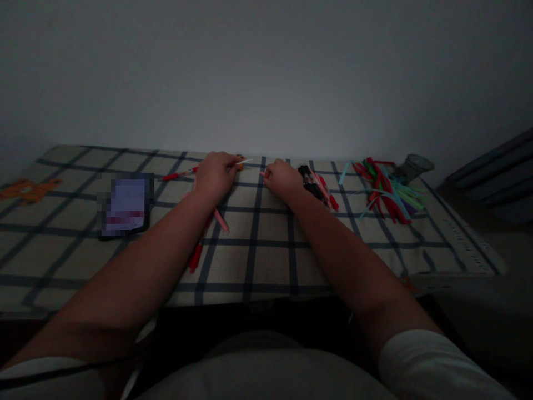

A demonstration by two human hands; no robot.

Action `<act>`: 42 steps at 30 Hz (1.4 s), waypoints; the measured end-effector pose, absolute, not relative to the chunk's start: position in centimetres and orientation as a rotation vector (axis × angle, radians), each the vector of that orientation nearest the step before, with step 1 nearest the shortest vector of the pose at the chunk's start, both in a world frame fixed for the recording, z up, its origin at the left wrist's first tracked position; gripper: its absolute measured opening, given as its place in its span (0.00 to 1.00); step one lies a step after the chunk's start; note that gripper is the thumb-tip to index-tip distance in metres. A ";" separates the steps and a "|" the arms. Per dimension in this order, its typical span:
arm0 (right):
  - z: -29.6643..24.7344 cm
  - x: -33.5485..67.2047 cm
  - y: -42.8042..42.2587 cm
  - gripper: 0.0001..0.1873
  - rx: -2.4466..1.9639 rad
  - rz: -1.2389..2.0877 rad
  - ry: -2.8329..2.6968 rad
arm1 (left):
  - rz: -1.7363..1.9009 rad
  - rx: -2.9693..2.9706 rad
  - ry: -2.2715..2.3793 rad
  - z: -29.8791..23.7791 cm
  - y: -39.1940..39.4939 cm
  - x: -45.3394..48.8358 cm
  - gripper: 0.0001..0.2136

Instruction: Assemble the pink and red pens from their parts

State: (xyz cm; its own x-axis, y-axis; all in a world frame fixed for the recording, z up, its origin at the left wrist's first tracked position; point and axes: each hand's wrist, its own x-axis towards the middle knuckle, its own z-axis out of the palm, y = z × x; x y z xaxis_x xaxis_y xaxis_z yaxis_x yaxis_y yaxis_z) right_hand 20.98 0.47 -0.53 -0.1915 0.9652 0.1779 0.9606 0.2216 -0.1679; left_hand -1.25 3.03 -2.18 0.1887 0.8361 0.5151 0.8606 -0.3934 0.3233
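- Your left hand [216, 175] is gripping a thin pale stick [245, 161], its tip pointing to 3 o'clock.
- Your right hand [283, 178] is curling at its 3 o'clock; I cannot tell what it grips.
- You're likely steadier keeping both wrists resting on the checked cloth [258, 244].

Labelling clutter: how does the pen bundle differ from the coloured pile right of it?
Pen bundle is compact, black and pink-red; coloured pile is splayed, adding green and blue. Pen bundle lies beside the right hand; coloured pile lies apart from it. Both rest on the checked cloth.
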 end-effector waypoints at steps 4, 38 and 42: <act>-0.5 21.0 0.4 0.19 -1.818 0.032 -2.246 | -0.968 -2.381 -1.711 -2.1 3.0 -1.3 0.18; 0.0 20.8 0.8 0.19 -1.378 0.131 -2.125 | -0.925 -2.500 -1.584 -1.0 1.9 -0.3 0.18; 0.2 20.7 0.7 0.19 -1.353 0.116 -2.126 | -0.888 -2.485 -1.607 -0.9 1.8 -0.2 0.18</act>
State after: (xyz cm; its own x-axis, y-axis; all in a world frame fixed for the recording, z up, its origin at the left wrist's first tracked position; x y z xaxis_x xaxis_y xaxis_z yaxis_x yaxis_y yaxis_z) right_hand 20.71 0.67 0.16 -0.2923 0.8470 0.4440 0.7937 0.4739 -0.3814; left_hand -0.21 1.83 -0.94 0.2944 0.8211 0.4890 0.8511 -0.4580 0.2567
